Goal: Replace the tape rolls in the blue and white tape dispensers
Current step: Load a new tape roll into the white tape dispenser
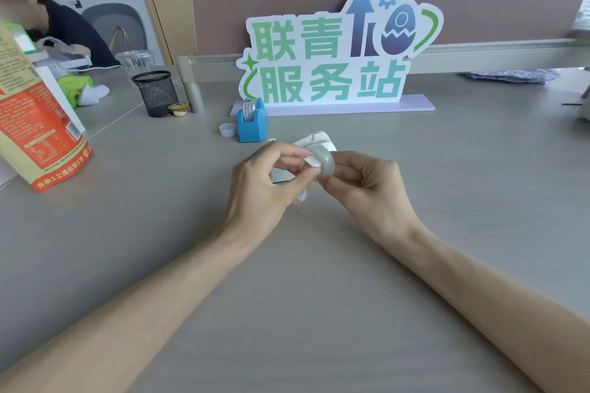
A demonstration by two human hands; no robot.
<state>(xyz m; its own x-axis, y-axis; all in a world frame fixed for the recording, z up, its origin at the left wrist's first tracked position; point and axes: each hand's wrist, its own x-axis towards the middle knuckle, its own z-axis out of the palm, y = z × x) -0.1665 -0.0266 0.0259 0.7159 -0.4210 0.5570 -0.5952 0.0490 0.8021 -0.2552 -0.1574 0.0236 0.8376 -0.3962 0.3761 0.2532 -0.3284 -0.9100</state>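
Observation:
The blue tape dispenser [251, 124] stands upright on the grey table, a patterned tape roll [248, 108] seated in its top. Beside it on the left lies a small white tape core [227, 129]. The white tape dispenser [314, 140] lies on the table behind my hands, mostly hidden by them. My right hand [367, 183] holds a clear tape roll [325, 161] by its edge, a little above the table. My left hand [271, 182] pinches the roll's front with thumb and forefinger, fingertips touching the roll.
A large cut-out sign [335, 51] on a lilac base stands behind the dispensers. At the left are a black mesh pen cup [156, 92], a small round tin [178, 109] and an orange food bag [35, 118]. A seated person [48, 29] works at far left.

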